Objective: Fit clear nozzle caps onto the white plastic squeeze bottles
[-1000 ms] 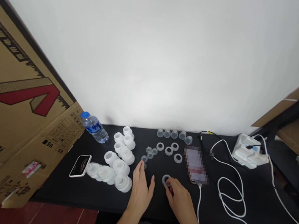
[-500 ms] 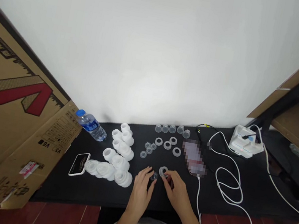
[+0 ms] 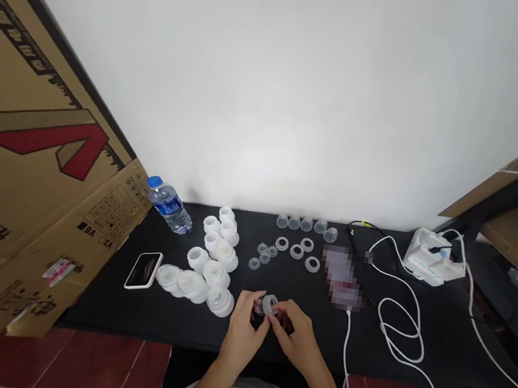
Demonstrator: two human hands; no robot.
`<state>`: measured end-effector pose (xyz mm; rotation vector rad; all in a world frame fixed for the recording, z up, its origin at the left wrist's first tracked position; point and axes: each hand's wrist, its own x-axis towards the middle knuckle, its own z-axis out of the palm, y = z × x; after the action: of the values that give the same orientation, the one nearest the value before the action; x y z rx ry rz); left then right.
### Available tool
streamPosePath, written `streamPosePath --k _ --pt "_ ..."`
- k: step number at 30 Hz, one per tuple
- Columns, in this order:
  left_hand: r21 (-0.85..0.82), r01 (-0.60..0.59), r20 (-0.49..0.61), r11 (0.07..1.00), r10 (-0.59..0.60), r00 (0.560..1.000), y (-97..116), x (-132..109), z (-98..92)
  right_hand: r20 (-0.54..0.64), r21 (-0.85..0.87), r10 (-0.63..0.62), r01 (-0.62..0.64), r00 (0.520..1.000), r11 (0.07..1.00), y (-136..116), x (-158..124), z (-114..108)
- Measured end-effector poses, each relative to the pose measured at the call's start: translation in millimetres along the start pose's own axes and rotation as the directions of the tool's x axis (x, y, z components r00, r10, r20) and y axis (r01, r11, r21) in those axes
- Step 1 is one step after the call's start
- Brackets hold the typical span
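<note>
Above the front of the black table, my left hand (image 3: 243, 328) is closed on a small clear silicone nipple (image 3: 260, 306), partly hidden by the fingers. My right hand (image 3: 297, 339) pinches a translucent screw ring (image 3: 273, 301) against the nipple's right side; whether the two are joined I cannot tell. Beyond the hands lie several small clear nipples (image 3: 264, 258) in a cluster. Several loose rings (image 3: 297, 251) are spread to their right. Clear dome caps (image 3: 306, 224) stand in a row near the wall. White baby bottles (image 3: 198, 258) and bottle tops (image 3: 220, 300) are grouped left of my hands.
A water bottle (image 3: 170, 206) leans at the back left beside a cardboard box (image 3: 100, 209). A white-framed phone (image 3: 144, 271) lies at the left. At the right are a blurred phone (image 3: 342, 279), a looping white cable (image 3: 415, 355) and a white power strip (image 3: 433, 258).
My hands have come together, bringing the ring in my right hand leftward onto the nipple in my left. The camera view has shifted slightly.
</note>
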<state>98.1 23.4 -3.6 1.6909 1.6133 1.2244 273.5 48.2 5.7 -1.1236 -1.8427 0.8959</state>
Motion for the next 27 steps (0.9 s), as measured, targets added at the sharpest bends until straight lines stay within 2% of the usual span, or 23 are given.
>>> streamPosePath --k 5,10,16,19,24,27 --pt "-0.016 -0.020 0.125 1.000 0.022 0.992 0.1 -1.8 -2.4 0.024 0.049 0.039 -0.041 0.999 0.998 -2.4 -0.3 -1.2" --pt "-0.010 -0.007 0.106 1.000 0.008 0.994 -2.1 -2.3 -1.5 0.057 0.052 0.041 -0.044 0.998 0.998 -5.2 1.1 -4.2" --pt "0.124 -0.074 0.223 0.990 0.045 0.974 1.8 -3.0 -1.1 0.040 0.022 0.029 -0.030 0.999 0.999 -2.6 1.7 -4.2" --pt "0.137 -0.065 0.222 0.988 0.034 0.975 3.2 -3.3 0.0 0.019 0.027 0.061 -0.062 0.998 0.998 2.8 1.3 -1.8" --pt "0.096 0.020 0.198 0.995 -0.038 0.979 -0.5 -4.7 3.1 -0.081 0.095 0.143 -0.135 0.986 0.986 11.2 2.2 1.3" --pt "0.067 0.040 0.165 0.997 -0.050 0.985 -3.4 -5.8 4.7 -0.056 0.090 0.130 -0.124 0.990 0.988 9.4 4.6 -0.5"
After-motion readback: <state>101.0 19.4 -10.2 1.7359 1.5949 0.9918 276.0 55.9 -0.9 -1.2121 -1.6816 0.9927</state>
